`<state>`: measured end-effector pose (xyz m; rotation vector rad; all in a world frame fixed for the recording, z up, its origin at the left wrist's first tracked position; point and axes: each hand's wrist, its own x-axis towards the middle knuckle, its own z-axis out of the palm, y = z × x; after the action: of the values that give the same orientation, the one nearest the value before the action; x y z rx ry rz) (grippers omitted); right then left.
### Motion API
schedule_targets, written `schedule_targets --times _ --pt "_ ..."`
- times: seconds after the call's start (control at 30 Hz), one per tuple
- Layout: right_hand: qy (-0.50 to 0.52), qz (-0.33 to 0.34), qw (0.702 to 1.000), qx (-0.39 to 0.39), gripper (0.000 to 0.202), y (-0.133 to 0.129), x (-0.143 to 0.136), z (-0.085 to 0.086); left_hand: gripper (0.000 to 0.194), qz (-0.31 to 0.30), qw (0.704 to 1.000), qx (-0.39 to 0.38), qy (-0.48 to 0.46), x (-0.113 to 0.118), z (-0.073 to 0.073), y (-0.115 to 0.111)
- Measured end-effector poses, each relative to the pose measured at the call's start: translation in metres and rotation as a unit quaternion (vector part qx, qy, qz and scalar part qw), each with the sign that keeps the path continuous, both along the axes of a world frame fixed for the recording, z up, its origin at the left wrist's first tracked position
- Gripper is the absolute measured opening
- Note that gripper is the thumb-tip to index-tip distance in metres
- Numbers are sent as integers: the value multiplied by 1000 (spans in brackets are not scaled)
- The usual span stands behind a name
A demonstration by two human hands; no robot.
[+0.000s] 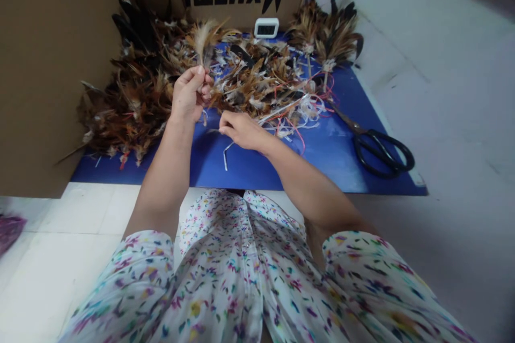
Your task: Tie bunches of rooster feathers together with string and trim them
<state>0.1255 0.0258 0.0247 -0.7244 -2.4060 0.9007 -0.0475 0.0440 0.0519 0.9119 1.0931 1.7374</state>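
Note:
My left hand (192, 89) pinches a small tuft of pale tan feathers (204, 40) by its lower end, with the fluffy tips pointing up. To its right and lower, my right hand (241, 129) has its fingers closed together. Something thin and light sticks out to the left of those fingertips, too small to name. Below the right hand, a bent white strip (226, 158) lies on the blue board (257, 174). Brown and black feathers (132, 99) are heaped to the left, and more loose feathers (257, 77) spread behind both hands.
Cardboard panels (48, 75) stand at the left and back. A small white digital clock (266, 28) leans at the rear. Black-handled scissors (378, 153) lie at the right, near tangled white and red strips (309, 112). Feather bunches (332, 37) rest at the back right corner.

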Motion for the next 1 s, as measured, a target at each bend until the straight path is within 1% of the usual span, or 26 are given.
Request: schedule_targets --times 0.07,0.1,0.17,0.23,0.3,0.37,0.5,0.57,0.63,0.8,0.9,1.0 --pt "86 -42 993 -63 10 7 2 -1 20 0 1000 -2 0 1 2 -1" --pt "127 -62 985 -103 11 10 2 -2 21 -2 1000 -1 0 2 2 -1" --pt "201 -96 956 -191 12 16 1 -3 22 -10 1000 2 2 2 3 -1" --pt "261 -120 921 -264 15 20 1 -3 24 -26 1000 6 2 2 3 -2" --pt "309 -138 890 -306 19 24 2 -1 26 -51 999 9 0 4 2 -3" --pt "348 -148 867 -324 23 27 5 2 30 -86 996 11 6 9 0 -5" --pt "406 -151 841 -324 36 33 13 7 45 -154 987 14 45 20 -8 -8" --pt "426 -152 837 -308 45 36 17 9 51 -184 981 13 61 25 -13 -8" --pt "438 -157 840 -281 51 39 18 10 52 -204 976 10 75 28 -16 -6" --pt "442 -152 856 -220 58 39 18 12 50 -214 972 25 93 36 -15 -3" --pt "437 -157 864 -194 59 37 17 12 48 -213 970 22 112 36 -13 -7" --pt "429 -150 873 -175 57 34 15 11 47 -201 972 20 123 32 -14 -13"
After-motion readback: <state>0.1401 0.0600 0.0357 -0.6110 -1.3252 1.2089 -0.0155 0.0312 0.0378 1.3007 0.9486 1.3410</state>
